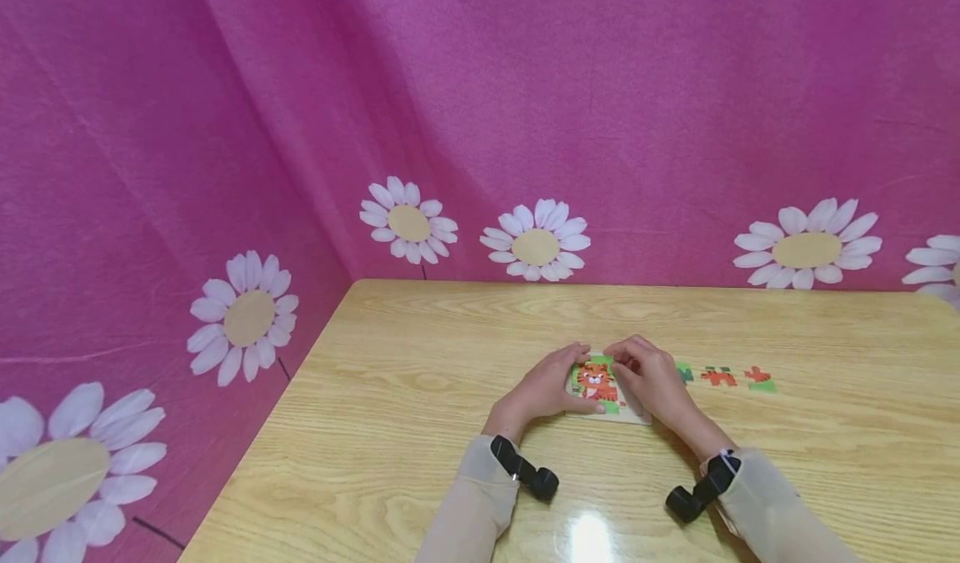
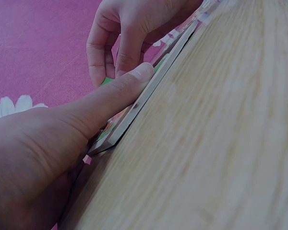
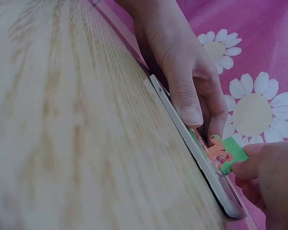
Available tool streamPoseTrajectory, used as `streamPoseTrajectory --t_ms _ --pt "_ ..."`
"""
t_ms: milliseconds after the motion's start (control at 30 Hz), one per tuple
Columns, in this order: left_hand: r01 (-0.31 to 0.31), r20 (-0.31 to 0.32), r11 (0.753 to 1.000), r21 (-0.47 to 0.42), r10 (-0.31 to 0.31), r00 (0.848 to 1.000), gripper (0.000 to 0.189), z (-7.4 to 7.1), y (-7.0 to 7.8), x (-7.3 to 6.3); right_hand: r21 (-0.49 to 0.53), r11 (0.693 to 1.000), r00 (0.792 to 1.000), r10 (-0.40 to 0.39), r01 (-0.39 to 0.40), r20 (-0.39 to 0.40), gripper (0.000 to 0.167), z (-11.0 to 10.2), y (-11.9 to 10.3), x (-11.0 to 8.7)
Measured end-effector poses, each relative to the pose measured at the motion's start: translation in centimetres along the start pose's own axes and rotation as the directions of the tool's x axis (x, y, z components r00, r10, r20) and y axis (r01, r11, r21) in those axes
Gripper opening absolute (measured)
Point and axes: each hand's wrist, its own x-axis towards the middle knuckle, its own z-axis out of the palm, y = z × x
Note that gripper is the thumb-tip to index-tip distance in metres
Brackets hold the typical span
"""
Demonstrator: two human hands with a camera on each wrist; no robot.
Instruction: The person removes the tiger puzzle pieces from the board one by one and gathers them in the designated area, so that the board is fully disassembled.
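A small jigsaw puzzle board [image 1: 636,418] with a pale rim and an orange tiger picture [image 1: 596,378] on green lies on the table. My left hand [image 1: 542,388] grips it from the left, thumb along the near rim and fingers at the far side. Over the board's right part, my right hand [image 1: 660,386] pinches a green puzzle piece [image 3: 235,154] between thumb and forefinger. That piece is tilted up from the board, its lower edge right at the picture; in the head view the right hand hides it.
To the right of the board lie several loose puzzle pieces: a dark green one [image 1: 685,372] beside the right hand, an orange one [image 1: 718,376], and an orange and green one [image 1: 761,379]. The wooden table [image 1: 390,413] meets a pink flowered curtain [image 1: 637,129] behind and on the left.
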Motion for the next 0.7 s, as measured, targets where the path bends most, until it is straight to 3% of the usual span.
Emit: streamPoseTrajectory --t_ms 233,700 --pt "-0.007 -0.005 1.000 0.016 0.007 1.000 0.082 0.11 -0.18 0.04 0.010 1.000 1.000 -0.022 0.022 -0.014 0.022 0.08 0.15 -0.06" --pt "0.001 0.005 1.000 0.010 -0.001 1.000 0.084 -0.07 -0.05 0.00 0.113 0.988 0.994 0.102 -0.105 0.034 0.022 -0.55 0.46 -0.24"
